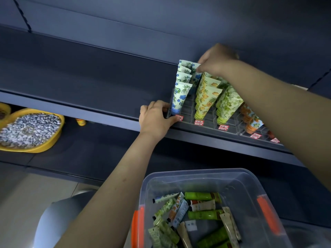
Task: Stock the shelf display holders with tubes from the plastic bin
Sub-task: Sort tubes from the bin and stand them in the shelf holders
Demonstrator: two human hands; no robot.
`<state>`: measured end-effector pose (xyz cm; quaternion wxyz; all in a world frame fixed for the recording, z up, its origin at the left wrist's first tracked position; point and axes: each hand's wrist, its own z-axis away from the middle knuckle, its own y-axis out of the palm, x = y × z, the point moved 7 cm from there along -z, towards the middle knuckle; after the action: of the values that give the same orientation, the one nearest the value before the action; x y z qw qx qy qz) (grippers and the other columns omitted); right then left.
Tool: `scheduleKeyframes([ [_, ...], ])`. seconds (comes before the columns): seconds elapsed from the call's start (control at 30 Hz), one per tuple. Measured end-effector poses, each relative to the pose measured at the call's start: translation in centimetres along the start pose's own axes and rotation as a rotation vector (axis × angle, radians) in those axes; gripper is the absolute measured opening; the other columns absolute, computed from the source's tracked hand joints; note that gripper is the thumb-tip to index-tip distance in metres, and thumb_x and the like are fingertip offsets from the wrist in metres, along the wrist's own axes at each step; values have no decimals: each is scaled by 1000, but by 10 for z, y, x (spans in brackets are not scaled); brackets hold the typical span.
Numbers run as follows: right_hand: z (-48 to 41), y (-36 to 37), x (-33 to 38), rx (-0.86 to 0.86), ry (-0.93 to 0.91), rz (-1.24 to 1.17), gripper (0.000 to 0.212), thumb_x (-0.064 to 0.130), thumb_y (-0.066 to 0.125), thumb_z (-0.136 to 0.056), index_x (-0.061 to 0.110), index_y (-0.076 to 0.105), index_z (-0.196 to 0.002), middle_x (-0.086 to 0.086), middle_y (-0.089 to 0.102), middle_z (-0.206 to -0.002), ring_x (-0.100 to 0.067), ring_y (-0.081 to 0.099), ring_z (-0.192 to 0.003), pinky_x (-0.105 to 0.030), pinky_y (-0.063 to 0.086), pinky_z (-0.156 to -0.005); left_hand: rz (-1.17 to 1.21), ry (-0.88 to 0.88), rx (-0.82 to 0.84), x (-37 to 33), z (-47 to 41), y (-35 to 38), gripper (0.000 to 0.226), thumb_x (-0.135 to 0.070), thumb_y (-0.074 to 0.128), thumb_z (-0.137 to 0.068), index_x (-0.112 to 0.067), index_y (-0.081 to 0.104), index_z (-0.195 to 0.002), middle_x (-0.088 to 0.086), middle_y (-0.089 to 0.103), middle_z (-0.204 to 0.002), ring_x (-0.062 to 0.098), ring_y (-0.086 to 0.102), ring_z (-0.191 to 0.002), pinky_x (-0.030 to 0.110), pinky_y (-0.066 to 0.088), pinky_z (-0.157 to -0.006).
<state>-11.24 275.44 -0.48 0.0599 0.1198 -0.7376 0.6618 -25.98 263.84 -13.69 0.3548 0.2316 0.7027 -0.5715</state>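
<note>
Right now the move turns on the right hand (215, 59), which is up at the back of the clear display holder (188, 114) near the right end of the shelf (89, 77). Its fingers (199, 68) are pressed together, pinching the crimped top edge of a blue-flowered tube (195, 77). The tube hangs below and slightly left of those fingers. Its long axis is steep and leaning back, crimp up and cap end down toward a rear slot in the second lane. The cap end is hidden, so I cannot tell whether it is seated.

The left hand (155, 119) is nearer the shelf's front edge. Its fingers are curled round the holder's front left corner, and I judge that it is steadying the holder. The right hand is the only one on the tube, so lowering or releasing it looks like that hand's job.

The tube is pale with blue blossoms and green leaves, matching the row of blue tubes (180, 95) just beside it on the left. Yellow-fruit tubes (206, 99) stand in the lane to its right. Several front slots of the second lane look unfilled.

Below the shelf, the plastic bin (197, 171) holds a loose heap of mixed tubes (202, 196).
</note>
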Motion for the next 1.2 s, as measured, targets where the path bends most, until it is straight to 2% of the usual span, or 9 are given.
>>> scheduleKeyframes([
  [0.13,-2,-4,-1,3,-14,-63,15,28,73,-77,27,73,-93,5,70,-105,-21,61,-106,-40,44,-100,-13,3,21,-1,1,0,53,-51,70,-77,-26,55,-121,-9,55,-116,17,35,-114,23,32,-89],
  [0.23,0,-11,1,-2,-24,-96,11,26,69,-77,28,74,-87,8,71,-103,-19,60,-108,-38,43,-101,59,-26,129,0,0,-1,53,-48,72,-76,-25,55,-121,-10,54,-113,15,34,-118,26,35,-95],
  [0.37,12,-26,4,4,-68,-147,6,27,72,-77,28,71,-83,9,69,-97,-18,62,-104,-36,46,-99,277,-89,312,-3,-1,-16,56,-35,75,-78,-18,53,-127,-3,59,-119,13,52,-114,26,41,-95],
  [0.5,48,-53,8,-21,-196,-203,13,26,74,-77,25,70,-89,3,68,-96,-14,64,-95,-20,46,-85,248,12,201,-33,6,-49,57,-28,72,-83,-14,48,-132,1,55,-127,8,50,-109,22,37,-90],
  [0.57,72,-66,10,-42,-260,-199,21,27,74,-77,21,71,-97,1,68,-100,-12,62,-94,-17,41,-79,175,114,128,-57,14,-63,53,-27,71,-84,-14,50,-131,0,54,-128,7,48,-108,19,35,-91],
  [0.7,123,-95,4,-91,-323,-168,28,32,73,-78,24,69,-104,4,67,-105,-9,58,-101,-23,43,-90,29,298,-36,-102,42,-85,46,-26,68,-85,-14,55,-127,2,54,-127,13,49,-118,16,33,-94],
  [0.9,195,-118,-22,-170,-369,-162,30,35,71,-79,27,67,-108,5,66,-111,-17,55,-110,-34,40,-98,-67,463,-198,-132,93,-94,37,-25,66,-87,-17,59,-122,2,58,-122,22,48,-119,31,39,-100],
  [1.03,228,-110,-50,-206,-334,-129,33,34,71,-79,27,66,-111,3,64,-112,-24,51,-111,-41,40,-98,-72,528,-209,-143,127,-85,35,-23,65,-87,-18,60,-121,0,58,-122,22,47,-117,27,36,-97],
  [1.2,268,-61,-98,-191,-268,-230,33,29,72,-80,22,66,-112,3,65,-111,-21,53,-110,-36,44,-94,-75,533,-128,-126,159,-47,33,-21,65,-87,-17,61,-120,0,58,-121,21,50,-115,23,33,-95],
])
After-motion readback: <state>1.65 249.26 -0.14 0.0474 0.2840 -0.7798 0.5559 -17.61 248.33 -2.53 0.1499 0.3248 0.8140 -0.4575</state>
